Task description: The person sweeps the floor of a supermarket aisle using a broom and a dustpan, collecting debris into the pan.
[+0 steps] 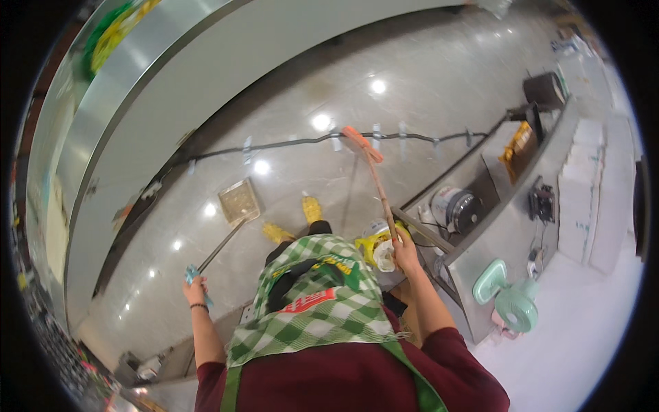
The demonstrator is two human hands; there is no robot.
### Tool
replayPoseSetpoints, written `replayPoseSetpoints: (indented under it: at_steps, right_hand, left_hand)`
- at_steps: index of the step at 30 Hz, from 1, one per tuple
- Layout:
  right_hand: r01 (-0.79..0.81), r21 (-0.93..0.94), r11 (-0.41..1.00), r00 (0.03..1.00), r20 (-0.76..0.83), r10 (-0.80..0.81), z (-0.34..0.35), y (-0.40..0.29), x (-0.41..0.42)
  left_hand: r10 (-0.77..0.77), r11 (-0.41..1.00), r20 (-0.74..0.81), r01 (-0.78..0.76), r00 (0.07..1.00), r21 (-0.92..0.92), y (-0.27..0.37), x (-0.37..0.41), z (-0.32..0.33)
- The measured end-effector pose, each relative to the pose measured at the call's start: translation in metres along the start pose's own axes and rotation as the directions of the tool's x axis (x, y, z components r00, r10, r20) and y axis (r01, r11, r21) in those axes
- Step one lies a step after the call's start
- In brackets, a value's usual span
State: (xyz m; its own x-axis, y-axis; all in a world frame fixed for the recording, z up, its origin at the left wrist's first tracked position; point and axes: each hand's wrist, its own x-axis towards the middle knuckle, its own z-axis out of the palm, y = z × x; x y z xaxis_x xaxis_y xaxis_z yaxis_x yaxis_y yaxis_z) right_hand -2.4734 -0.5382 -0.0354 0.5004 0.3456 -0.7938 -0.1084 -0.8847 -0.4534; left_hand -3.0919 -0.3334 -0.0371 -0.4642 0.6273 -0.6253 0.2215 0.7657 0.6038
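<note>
My left hand (194, 289) is closed around the upper end of a long-handled dustpan (239, 200), together with a light blue cloth or wrap (192, 273). The metal-looking pan rests on the floor to the left of my feet, with some specks in it. In my right hand (405, 251) is the stick of a broom (377, 180). Its orange head (363, 144) lies ahead of me, across a black cable (309, 140) taped to the floor.
A long counter (206, 92) curves along the left. On the right stands a metal worktable (494, 252) with a green fan (515, 304) and a rice cooker (458, 208) on its lower shelf. A yellow bag (366, 247) sits near my right hand. Lights reflect off the floor (288, 195).
</note>
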Motion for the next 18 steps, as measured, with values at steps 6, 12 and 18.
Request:
replayPoseSetpoints:
  at_steps: [6,12,18]
  right_hand:
    - [0.068,0.257,0.964,0.957,-0.289,0.010,-0.063,0.028,0.159]
    - [-0.128,0.366,0.922,0.932,-0.273,0.238,-0.120,0.040,0.269]
    - [0.011,-0.107,0.994,0.912,-0.408,-0.053,-0.055,0.101,0.171]
  left_hand:
    - [-0.006,0.991,-0.014,0.008,1.000,0.131,0.035,-0.022,0.013]
    - [0.065,0.956,0.043,-0.074,0.997,0.285,0.075,-0.052,0.028]
    - [0.085,0.941,0.129,-0.122,0.988,0.315,0.096,-0.060,0.051]
